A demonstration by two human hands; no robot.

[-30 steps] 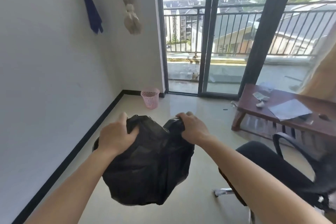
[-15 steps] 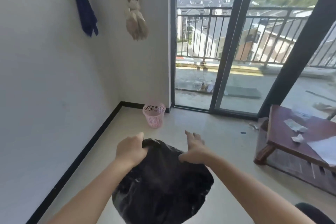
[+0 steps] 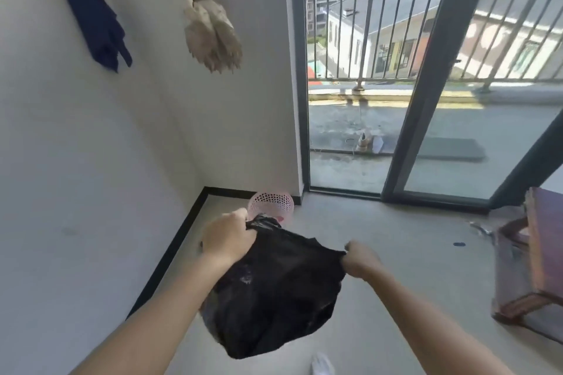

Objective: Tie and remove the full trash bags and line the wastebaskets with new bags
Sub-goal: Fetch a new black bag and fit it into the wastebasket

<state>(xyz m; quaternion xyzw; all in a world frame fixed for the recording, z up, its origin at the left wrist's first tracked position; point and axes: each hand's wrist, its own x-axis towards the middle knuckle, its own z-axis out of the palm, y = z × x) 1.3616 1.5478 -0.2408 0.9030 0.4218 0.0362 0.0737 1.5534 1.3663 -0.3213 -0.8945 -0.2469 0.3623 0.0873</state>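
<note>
A black trash bag [image 3: 275,289] hangs in the air in front of me, stretched between both hands. My left hand [image 3: 227,236] grips its upper left edge and my right hand [image 3: 361,259] pinches its upper right corner. Just beyond the bag, a pink perforated wastebasket [image 3: 271,204] stands on the floor in the corner by the wall; its lower part is hidden behind the bag and my left hand, and no liner shows at its rim.
A white wall with a black baseboard [image 3: 170,256] runs along the left. Sliding glass doors [image 3: 405,76] to a balcony face me. A low wooden table [image 3: 539,256] stands at the right. A blue cloth [image 3: 94,12] and a knotted curtain [image 3: 210,24] hang above.
I have moved closer to the corner and the pink wastebasket. Both hands have spread apart, pulling the black bag's top wider; the right hand now pinches a corner.
</note>
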